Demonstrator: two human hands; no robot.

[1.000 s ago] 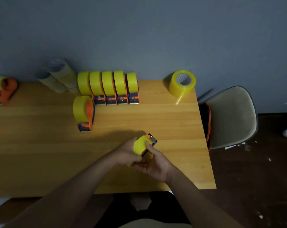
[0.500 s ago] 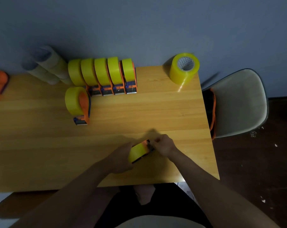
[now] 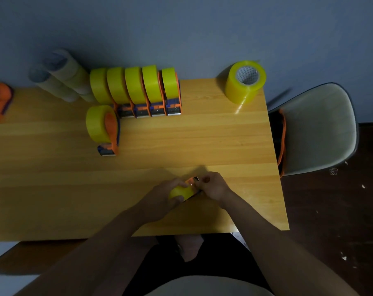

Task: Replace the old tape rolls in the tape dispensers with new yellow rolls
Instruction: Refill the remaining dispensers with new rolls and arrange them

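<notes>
my left hand (image 3: 159, 198) grips the yellow-rolled orange plastic tape dispenser (image 3: 184, 190) over the wooden table (image 3: 202, 142), right hand (image 3: 213, 186) fingers pinching its front end (blurry there).

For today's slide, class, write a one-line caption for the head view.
Both hands, left hand and right hand, hold a yellow-roll tape dispenser over the wooden table.

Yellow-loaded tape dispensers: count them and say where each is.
6 or 7: a back row showing five yellow rolls but only four cutter ends, one in front, one in the left hand and right hand.
</notes>
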